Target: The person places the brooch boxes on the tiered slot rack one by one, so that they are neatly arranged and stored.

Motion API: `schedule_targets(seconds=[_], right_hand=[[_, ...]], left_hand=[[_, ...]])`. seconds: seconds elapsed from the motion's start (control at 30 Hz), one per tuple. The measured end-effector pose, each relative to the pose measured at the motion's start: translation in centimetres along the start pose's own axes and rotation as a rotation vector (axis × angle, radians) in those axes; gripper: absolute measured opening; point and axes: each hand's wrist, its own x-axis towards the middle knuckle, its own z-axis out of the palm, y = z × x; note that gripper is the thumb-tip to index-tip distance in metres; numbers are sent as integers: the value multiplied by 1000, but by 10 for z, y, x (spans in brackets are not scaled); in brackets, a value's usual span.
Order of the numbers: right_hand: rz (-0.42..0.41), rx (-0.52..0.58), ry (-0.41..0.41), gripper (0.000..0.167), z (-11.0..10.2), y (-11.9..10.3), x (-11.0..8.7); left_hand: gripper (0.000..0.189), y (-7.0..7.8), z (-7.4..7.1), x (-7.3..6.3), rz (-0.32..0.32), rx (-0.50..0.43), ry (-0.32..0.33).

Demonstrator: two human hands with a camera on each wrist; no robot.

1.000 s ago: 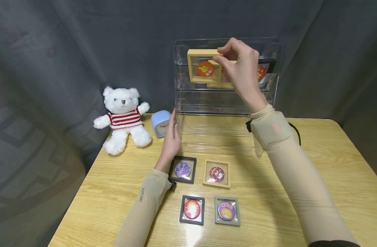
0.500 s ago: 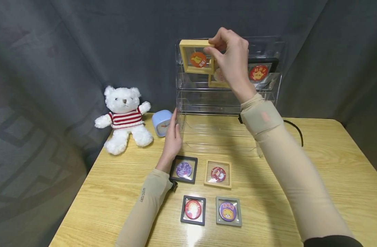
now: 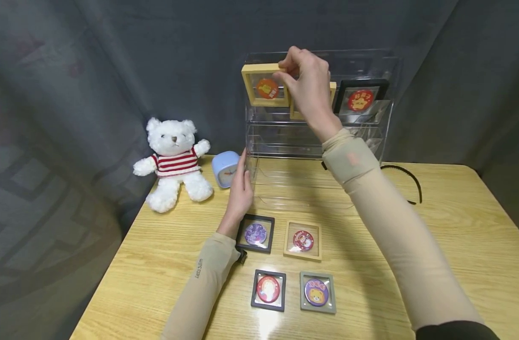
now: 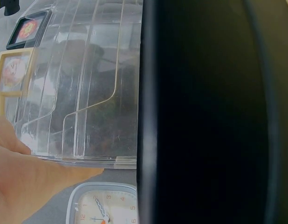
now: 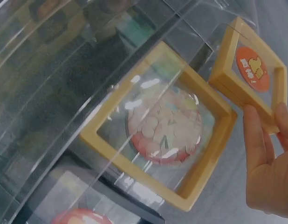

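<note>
My right hand (image 3: 308, 82) pinches the upper right corner of a yellow square frame with an orange thumbs-up badge (image 3: 267, 88), at the upper left of a clear tiered display rack (image 3: 293, 151). Behind that hand, partly hidden, a second yellow frame (image 5: 209, 172) with a round badge stands in the rack. To its right leans a black frame with a red star badge (image 3: 360, 100). My left hand (image 3: 240, 193) rests with extended fingers along the rack's left side; the left wrist view shows the thumb and part of that hand by the clear wall.
A blue alarm clock (image 3: 225, 168) and a white teddy bear (image 3: 173, 160) are left of the rack. In front lie a black frame (image 3: 255, 233), a tan frame (image 3: 303, 240), a dark frame (image 3: 268, 289) and a grey-green frame (image 3: 317, 292). A black cable (image 3: 406, 174) curves at right.
My right hand has carried the thumbs-up frame leftward along the rack's upper tier, rising and then lowering a little. The black star frame has come into fuller view. My left hand stays at the rack's side.
</note>
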Motion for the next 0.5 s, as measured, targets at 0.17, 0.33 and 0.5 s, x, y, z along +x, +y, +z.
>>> schedule_targets(seconds=[0.17, 0.33, 0.5], right_hand=[[9, -34, -11, 25, 3, 1, -1], [14, -55, -43, 21, 7, 5, -5], [-10, -81, -89, 19, 9, 11, -9]], left_hand=[[57, 0, 2, 0, 3, 8, -1], [57, 0, 1, 0, 3, 15, -1], [57, -1, 1, -1, 2, 12, -3]])
